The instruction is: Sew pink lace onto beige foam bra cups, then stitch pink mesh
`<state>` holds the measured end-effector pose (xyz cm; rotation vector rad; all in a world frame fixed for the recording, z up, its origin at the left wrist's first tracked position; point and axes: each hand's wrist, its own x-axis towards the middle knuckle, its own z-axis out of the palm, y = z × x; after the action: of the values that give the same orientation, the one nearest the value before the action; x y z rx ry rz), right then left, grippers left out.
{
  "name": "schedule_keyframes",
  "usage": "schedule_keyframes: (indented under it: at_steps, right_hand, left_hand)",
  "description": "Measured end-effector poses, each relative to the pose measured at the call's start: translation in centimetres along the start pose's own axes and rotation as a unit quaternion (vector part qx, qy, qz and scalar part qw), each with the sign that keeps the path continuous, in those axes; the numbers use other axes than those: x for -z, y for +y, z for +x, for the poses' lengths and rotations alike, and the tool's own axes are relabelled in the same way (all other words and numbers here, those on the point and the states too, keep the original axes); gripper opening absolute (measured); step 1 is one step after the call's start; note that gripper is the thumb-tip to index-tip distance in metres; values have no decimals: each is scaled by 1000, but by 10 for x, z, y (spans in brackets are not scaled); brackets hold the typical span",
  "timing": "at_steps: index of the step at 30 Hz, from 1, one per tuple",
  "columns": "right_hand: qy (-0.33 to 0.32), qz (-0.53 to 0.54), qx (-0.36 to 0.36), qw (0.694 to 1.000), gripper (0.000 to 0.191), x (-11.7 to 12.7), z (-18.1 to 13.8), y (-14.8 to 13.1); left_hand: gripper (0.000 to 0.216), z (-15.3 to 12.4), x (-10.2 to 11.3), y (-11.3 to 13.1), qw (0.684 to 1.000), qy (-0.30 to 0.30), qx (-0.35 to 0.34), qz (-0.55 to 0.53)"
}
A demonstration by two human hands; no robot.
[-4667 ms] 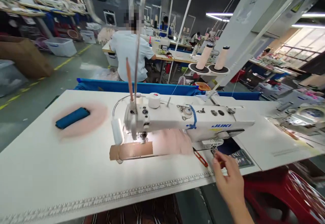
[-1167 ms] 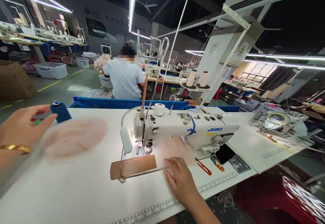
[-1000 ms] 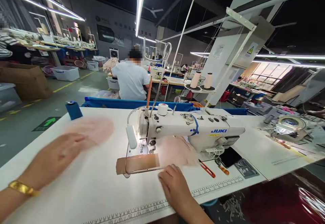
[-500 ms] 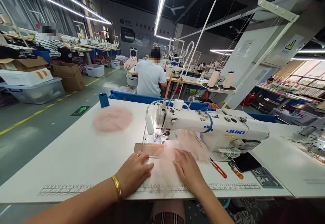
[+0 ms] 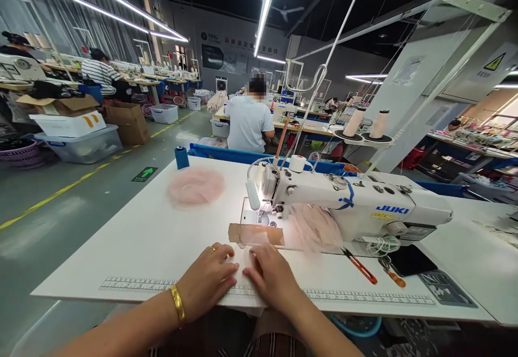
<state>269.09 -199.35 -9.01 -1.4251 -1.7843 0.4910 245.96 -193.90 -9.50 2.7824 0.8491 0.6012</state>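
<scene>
A piece of sheer pink fabric [image 5: 249,260] lies between my hands at the front of the white sewing table, its edge reaching onto a brown strip [image 5: 276,236] by the machine bed. My left hand [image 5: 210,276], with a gold bangle and ring, has bent fingers closed at the fabric's left side; the tips are partly hidden. My right hand [image 5: 273,276] pinches the fabric from the right, thumb toward the left hand. Just beyond both stands a white sewing machine [image 5: 324,197]. Gathered pink fabric [image 5: 318,227] lies under its arm.
Another sheer pink piece [image 5: 196,187] lies at the back left, near a blue thread cone [image 5: 182,157]. Red thread snips [image 5: 362,268], a black phone [image 5: 413,260] and an orange-tagged key ring [image 5: 394,277] lie on the right. A printed ruler [image 5: 364,296] runs along the front edge. A person [image 5: 249,122] sits ahead.
My right hand has moved left, close to my left hand, drawing the loose sheer fabric in between them. More of the brown strip shows. The camera view has shifted slightly left.
</scene>
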Motion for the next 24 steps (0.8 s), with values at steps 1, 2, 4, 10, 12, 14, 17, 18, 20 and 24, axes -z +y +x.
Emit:
schedule_keyframes:
  at_steps: [1,2,4,10,12,14,17,18,20,24]
  right_hand:
    - [7,21,-23,999,10,-7,4,-2]
    - [17,37,-45,998,16,-10,7,-2]
    - [29,68,-75,994,22,-8,11,1]
    - [5,190,-123,974,28,0,4,-7]
    - [-1,243,-146,959,31,-1,1,-9]
    - [-6,295,-173,940,32,3,-1,-5]
    - [-57,288,-202,934,28,26,0,10]
    - [-83,254,-206,941,27,37,2,14]
    - [-123,165,-197,959,22,56,12,18]
    - [-141,102,-144,974,23,63,48,13]
  left_hand:
    - [9,-1,4,-2,1000,-2,2,-4]
    - [13,-2,10,-6,1000,-12,4,-9]
    - [25,-1,26,-16,999,-44,16,-24]
    - [43,49,56,-39,981,-50,117,-144]
    - [67,77,45,-42,954,-92,157,-237]
    - [57,100,29,-44,924,-149,172,-308]
    - [27,122,9,-46,890,-199,168,-376]
    - [25,126,5,-46,880,-206,166,-395]
    - [26,130,2,-46,867,-210,160,-423]
    - [23,132,2,-44,853,-201,163,-453]
